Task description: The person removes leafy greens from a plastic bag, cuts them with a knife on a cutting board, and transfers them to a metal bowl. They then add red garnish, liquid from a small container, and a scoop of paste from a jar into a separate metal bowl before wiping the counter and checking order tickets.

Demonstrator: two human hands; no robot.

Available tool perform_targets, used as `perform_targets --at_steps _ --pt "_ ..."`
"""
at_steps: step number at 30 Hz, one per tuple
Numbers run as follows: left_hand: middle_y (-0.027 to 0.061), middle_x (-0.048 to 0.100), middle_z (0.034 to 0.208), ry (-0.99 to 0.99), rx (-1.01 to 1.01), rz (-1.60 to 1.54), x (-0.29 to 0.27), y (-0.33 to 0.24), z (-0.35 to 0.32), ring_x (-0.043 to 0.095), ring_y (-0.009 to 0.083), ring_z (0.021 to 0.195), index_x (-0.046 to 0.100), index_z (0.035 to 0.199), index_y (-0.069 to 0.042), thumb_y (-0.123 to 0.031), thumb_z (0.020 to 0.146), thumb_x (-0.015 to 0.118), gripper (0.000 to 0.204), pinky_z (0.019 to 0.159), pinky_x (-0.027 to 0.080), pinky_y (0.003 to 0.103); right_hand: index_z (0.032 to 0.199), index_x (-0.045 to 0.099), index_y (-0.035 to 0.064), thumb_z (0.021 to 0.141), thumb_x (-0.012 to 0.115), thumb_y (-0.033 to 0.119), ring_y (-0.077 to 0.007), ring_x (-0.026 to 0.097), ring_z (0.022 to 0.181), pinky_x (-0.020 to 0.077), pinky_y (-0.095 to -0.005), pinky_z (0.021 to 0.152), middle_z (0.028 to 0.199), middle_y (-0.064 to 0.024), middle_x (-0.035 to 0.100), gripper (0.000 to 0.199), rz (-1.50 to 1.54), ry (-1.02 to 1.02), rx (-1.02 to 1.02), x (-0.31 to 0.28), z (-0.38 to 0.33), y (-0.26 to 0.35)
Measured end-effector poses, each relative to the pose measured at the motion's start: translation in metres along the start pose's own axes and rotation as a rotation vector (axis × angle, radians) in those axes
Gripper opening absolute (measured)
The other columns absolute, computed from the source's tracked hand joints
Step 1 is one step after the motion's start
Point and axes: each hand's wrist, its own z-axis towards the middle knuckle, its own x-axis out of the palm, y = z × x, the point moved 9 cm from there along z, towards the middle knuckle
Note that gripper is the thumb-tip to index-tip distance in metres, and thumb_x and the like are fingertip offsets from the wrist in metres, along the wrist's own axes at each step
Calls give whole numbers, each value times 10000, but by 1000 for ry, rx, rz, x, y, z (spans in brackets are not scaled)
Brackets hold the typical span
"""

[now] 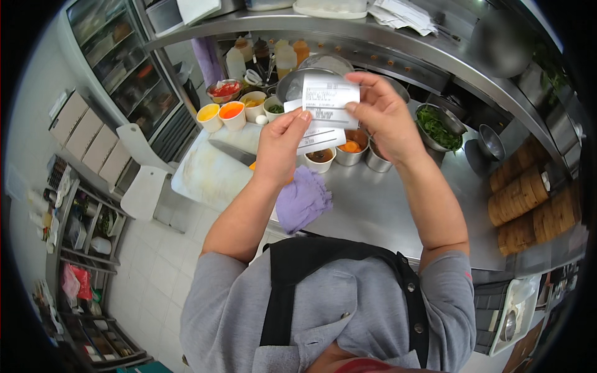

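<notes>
Both hands are raised over the steel counter with white printed paper slips between them. My left hand (280, 144) pinches the slips at their left edge, thumb on top. The fingers of my right hand (387, 118) are curled, with the thumb and fingertips at the right edge of the upper slip (331, 92). A lower slip (320, 141) sticks out beneath, tilted, partly over the containers behind. Under my left hand are a white cutting board (208, 177) with a knife (233, 154) on it and a crumpled purple cloth (303, 196).
Tubs of yellow (209, 114) and orange food (232, 112) stand behind the board, with squeeze bottles (236, 62) farther back. A metal bowl of green leaves (438, 127) and stacked bamboo steamers (519, 202) are at right. A steel shelf (249, 23) spans the top.
</notes>
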Motion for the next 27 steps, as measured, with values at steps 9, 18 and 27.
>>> perform_targets --at_steps 9,18,27 --pt "96 586 1154 141 28 125 38 -33 3 559 141 1058 515 1251 51 -19 928 472 333 917 447 274 1056 623 0 853 603 3 -72 567 877 455 -212 783 978 -29 632 204 -327 -281 -399 -37 -4 115" --pt "117 497 1199 391 560 404 160 -135 85 505 153 1108 457 1237 13 5 856 585 402 916 441 287 1108 610 -1 878 581 79 -86 560 878 438 -220 775 987 -45 629 245 -419 -539 -634 -159 43 203" --pt "109 577 1133 358 495 324 196 -154 173 590 165 993 495 1243 29 -67 903 569 360 891 499 310 1077 646 -12 815 625 143 -193 610 846 465 -293 762 928 -134 669 304 -691 -595 -579 -173 137 200"
